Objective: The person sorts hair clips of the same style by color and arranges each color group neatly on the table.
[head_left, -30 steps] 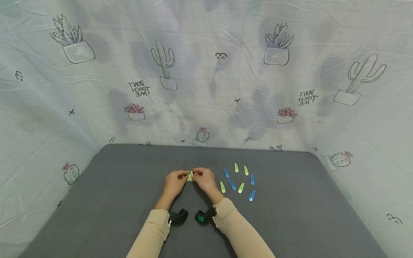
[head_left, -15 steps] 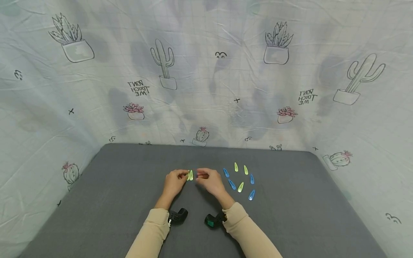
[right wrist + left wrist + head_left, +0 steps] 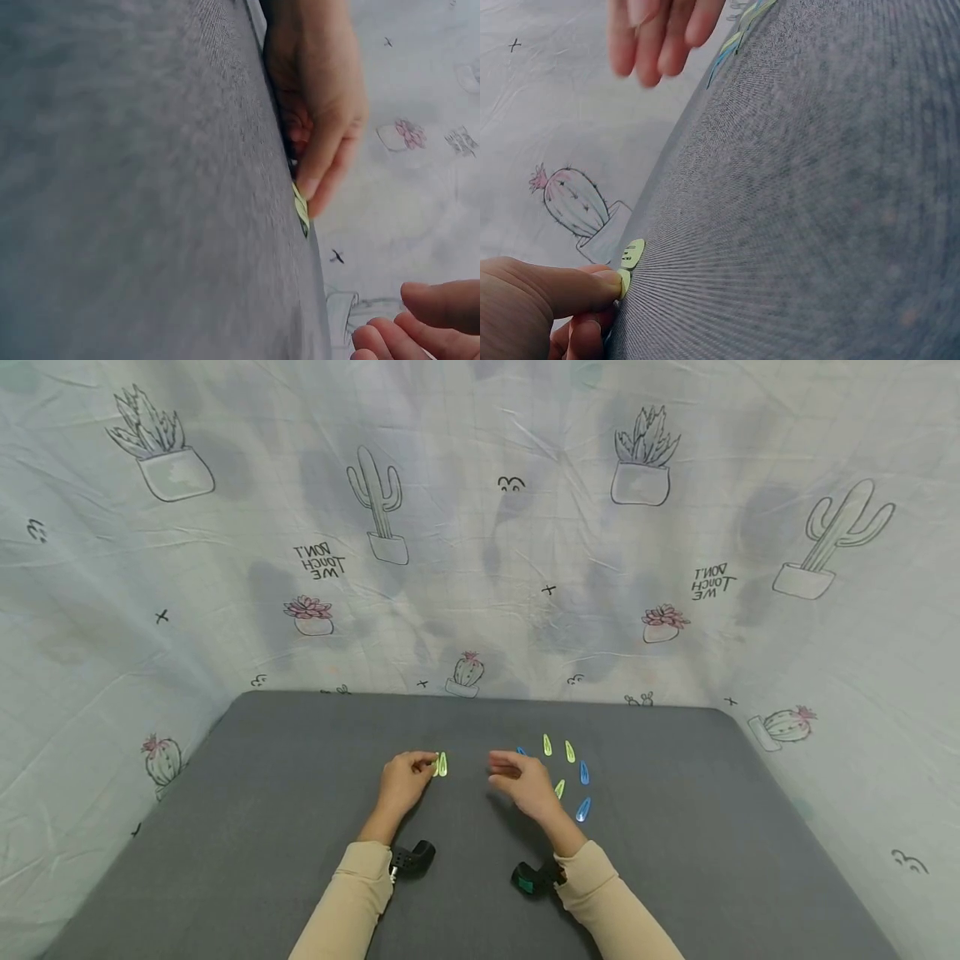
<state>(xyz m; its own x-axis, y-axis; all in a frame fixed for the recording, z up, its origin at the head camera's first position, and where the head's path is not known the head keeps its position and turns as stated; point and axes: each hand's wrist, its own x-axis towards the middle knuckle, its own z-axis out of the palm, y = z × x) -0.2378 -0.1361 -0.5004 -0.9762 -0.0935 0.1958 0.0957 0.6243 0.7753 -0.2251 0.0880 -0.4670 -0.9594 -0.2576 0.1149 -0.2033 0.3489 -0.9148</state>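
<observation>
Two yellow-green snap hair clips lie side by side near the middle of the grey table. My left hand (image 3: 402, 782) pinches the left hair clip (image 3: 625, 283) between thumb and finger, and the fingers partly hide it. Beside it, touching or almost so, is the right hair clip (image 3: 442, 764). My right hand (image 3: 527, 785) is over the table to the right of this pair, its fingers extended and holding nothing. It covers part of a scattered group of hair clips, among them a yellow-green hair clip (image 3: 570, 752) and a blue hair clip (image 3: 583, 810).
The grey table (image 3: 300, 893) ends at a pale cloth backdrop (image 3: 480, 543) printed with cacti. More clips of the right-hand group lie at its far side, such as a yellow-green clip (image 3: 547, 745) and a blue clip (image 3: 584, 772).
My right hand has let go of the right yellow-green clip of the pair and moved right, towards the scattered clips, some of which it now covers. The left hand stays at the pair.
</observation>
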